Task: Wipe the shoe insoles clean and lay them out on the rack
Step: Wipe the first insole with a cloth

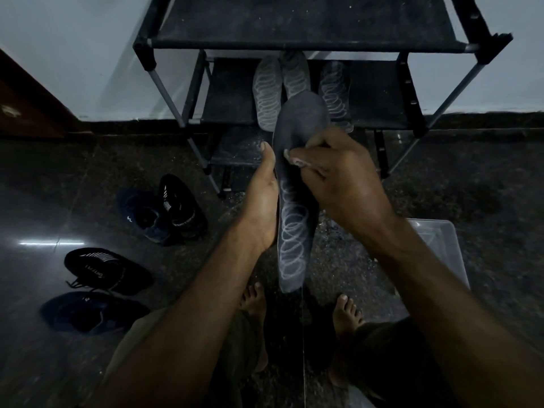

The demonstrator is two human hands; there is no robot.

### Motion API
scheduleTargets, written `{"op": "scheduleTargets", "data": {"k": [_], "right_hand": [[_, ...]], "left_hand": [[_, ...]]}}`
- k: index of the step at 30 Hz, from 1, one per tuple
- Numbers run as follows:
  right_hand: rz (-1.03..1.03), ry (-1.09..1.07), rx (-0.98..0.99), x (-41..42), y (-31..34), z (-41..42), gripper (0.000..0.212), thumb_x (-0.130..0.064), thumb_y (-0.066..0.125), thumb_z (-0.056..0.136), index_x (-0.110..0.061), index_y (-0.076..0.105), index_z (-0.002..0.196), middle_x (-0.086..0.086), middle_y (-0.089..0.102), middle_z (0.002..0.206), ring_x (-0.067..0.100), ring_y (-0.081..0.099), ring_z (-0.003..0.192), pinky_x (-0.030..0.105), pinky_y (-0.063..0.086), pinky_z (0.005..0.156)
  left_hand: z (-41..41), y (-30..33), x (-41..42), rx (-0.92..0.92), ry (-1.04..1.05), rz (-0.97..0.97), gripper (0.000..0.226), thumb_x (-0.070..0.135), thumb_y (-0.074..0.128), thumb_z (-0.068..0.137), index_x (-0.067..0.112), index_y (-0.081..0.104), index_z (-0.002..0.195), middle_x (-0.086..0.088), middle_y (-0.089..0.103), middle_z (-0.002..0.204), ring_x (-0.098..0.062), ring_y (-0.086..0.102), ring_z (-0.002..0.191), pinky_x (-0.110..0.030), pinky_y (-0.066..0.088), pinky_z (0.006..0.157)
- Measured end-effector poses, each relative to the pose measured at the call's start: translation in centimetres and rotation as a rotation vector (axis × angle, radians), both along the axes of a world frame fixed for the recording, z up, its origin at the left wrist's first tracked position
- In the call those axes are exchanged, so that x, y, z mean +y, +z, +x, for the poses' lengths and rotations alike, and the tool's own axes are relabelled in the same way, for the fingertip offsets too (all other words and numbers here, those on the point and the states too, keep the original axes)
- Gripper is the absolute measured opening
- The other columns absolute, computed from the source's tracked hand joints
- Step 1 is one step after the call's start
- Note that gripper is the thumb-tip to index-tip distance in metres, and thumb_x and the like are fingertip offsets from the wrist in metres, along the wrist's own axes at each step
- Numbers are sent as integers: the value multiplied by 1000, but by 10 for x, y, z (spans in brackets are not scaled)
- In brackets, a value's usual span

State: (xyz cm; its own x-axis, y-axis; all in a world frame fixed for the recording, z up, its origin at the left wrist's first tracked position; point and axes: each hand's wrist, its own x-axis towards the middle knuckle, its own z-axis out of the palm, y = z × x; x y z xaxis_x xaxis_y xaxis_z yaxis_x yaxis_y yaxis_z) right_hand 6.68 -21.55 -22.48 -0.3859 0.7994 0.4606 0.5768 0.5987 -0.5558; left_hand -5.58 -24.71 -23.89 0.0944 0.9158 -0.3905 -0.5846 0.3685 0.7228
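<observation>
**Fourth insole under the wipe, three already on the rack**

Here we are above the shoe rack (pixel 164 42), and the person has one dark insole (pixel 294 225) up in the air between both hands, its long axis running from the rack down toward the bare feet (pixel 347 313). The left hand (pixel 262 207) lies flat along the insole's left edge, fingers straight, thumb tip up by the toe end; it looks like a backing board, bracing the soft insole so it does not fold under pressure. The right hand (pixel 338 178) is curled tight, pinching a small pale wipe (pixel 297 161) against the upper face of the insole, about where the plain toe part meets the pale looping pattern. My read: the rubbing is in full swing on this one.

Behind the hands, three insoles (pixel 268 95) lie side by side on the rack's middle shelf, toes pointing to the wall, spaced to air out. So the task looks well along.

On the floor (pixel 471 187) to the left sit four dark shoes (pixel 164 213), well apart from the rack. A clear plastic tub (pixel 441 248) stands by the right forearm; what is in it I cannot tell.
</observation>
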Motion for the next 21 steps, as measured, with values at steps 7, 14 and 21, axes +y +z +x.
{"op": "scheduleTargets", "data": {"k": [7, 14, 21], "right_hand": [[-313, -188, 374, 11, 1, 15, 14, -20, 69, 88, -19, 74, 101, 0, 67, 100, 7, 62, 96, 21, 54, 79], [-484, -243, 495, 9, 6, 19, 12, -13, 67, 90, -17, 73, 99, -3, 73, 86, 8, 71, 73, 28, 58, 52], [-336, -333, 451, 21, 2, 26, 14, -13, 69, 87, -17, 74, 100, 1, 69, 98, 5, 67, 84, 19, 55, 73]], "left_hand": [[0, -3, 6, 27, 24, -21, 68, 59, 18, 100, 11, 62, 120, -9, 72, 107, -25, 69, 98, -39, 55, 87], [2, 1, 4, 36, -33, -11, 73, 63, 20, 97, 9, 57, 129, -13, 67, 121, -30, 63, 113, -49, 47, 102], [10, -3, 1, 18, -108, 10, 65, 56, 23, 100, 9, 57, 128, -8, 72, 103, -20, 70, 86, -37, 59, 69]]}}
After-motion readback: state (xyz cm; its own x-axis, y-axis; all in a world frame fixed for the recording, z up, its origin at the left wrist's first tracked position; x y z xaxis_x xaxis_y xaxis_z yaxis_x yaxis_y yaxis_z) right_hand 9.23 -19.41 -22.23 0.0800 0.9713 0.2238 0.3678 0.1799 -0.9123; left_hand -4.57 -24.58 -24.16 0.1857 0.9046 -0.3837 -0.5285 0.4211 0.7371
